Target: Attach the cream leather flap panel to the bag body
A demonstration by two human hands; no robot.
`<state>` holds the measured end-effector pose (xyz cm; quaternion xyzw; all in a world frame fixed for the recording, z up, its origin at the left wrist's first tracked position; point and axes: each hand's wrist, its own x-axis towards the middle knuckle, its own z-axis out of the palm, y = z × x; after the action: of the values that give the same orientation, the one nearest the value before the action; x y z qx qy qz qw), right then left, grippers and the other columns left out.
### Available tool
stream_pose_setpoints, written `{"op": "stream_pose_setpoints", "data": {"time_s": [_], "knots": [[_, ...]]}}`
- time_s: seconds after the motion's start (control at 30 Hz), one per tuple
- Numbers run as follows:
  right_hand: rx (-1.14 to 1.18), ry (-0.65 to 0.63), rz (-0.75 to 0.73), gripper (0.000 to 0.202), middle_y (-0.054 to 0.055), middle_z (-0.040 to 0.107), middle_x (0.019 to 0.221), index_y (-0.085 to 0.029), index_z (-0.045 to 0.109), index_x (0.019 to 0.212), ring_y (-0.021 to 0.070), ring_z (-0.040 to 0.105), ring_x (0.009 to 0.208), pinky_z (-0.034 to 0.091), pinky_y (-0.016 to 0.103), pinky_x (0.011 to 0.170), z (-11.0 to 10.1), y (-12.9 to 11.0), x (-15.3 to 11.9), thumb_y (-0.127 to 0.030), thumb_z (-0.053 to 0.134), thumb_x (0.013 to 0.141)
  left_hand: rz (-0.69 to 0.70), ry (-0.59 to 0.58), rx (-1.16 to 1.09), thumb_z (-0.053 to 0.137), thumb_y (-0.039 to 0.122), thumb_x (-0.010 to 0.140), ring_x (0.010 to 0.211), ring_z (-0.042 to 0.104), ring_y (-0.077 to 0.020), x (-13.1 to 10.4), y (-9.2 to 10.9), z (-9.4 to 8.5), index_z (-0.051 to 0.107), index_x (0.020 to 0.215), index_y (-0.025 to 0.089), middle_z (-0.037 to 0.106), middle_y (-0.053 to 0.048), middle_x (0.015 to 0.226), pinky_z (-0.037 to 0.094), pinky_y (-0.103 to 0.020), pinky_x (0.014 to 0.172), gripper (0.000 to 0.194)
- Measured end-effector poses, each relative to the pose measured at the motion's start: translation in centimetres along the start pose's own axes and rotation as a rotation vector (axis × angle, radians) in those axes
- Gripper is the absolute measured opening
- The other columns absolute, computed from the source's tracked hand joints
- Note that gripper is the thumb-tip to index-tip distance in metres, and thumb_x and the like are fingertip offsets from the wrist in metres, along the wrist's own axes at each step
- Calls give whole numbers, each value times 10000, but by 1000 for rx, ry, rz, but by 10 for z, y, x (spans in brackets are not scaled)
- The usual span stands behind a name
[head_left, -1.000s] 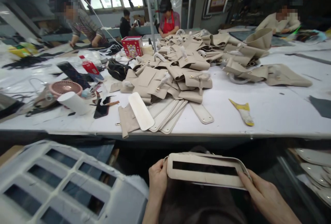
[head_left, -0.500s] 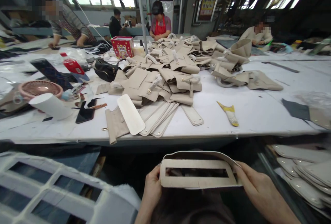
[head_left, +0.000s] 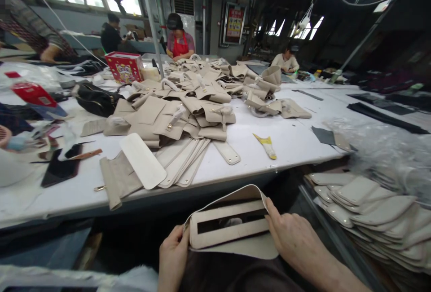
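Observation:
A beige bag panel [head_left: 229, 231] with a long slot cut through it lies over my lap, below the table's near edge. My left hand [head_left: 173, 254] grips its left end. My right hand [head_left: 291, 238] holds its right end, fingers on the edge. A larger beige sheet [head_left: 249, 249] lies under the slotted piece and curls up behind it. On the table in front lie several flat oval beige pieces [head_left: 143, 159] fanned near the edge.
The white table [head_left: 296, 141] carries a heap of beige bag parts [head_left: 188, 108], a black bag [head_left: 96, 99], a red box [head_left: 123, 66] and a yellow scrap [head_left: 267, 145]. Stacked beige pieces [head_left: 370, 206] sit low at right. Other people work at the far side.
The view has swung to the right, bringing the stack at right into sight. The slotted panel now tilts, its right end higher, and sits further left in view.

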<state>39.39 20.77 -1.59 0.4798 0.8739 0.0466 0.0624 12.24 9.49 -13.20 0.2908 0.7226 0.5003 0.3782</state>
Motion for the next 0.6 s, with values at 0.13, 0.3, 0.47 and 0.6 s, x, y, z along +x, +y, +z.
{"op": "stream_pose_setpoints", "data": {"time_s": [0.13,0.3,0.47,0.6], "knots": [[86,66,51,411,119,709,704,-100,545,1307,279,697,647,509,343,597,-1,15,3,-248,321,995,53,105,98,594,647,769,795,620,-214,-3,23,-5,774,894,199,688,-20,785,444,-270,736,498],[226,52,128,370,94,702,745,-185,557,1249,281,695,721,493,345,660,17,39,-10,-298,311,997,225,152,360,507,544,865,702,623,-177,-13,41,-6,768,918,245,656,-6,730,437,-259,673,400],[369,-125,207,311,118,695,872,-178,593,1011,293,664,892,445,372,777,22,43,5,-277,298,991,317,157,637,488,437,898,715,659,-173,-14,42,-5,750,953,231,656,-18,762,436,-250,636,338],[500,-203,192,294,95,682,889,-189,555,860,259,644,904,420,343,787,27,42,18,-269,303,988,345,62,754,530,438,858,762,681,-209,-10,41,-12,748,1055,266,708,-46,864,460,-256,614,340]]}}
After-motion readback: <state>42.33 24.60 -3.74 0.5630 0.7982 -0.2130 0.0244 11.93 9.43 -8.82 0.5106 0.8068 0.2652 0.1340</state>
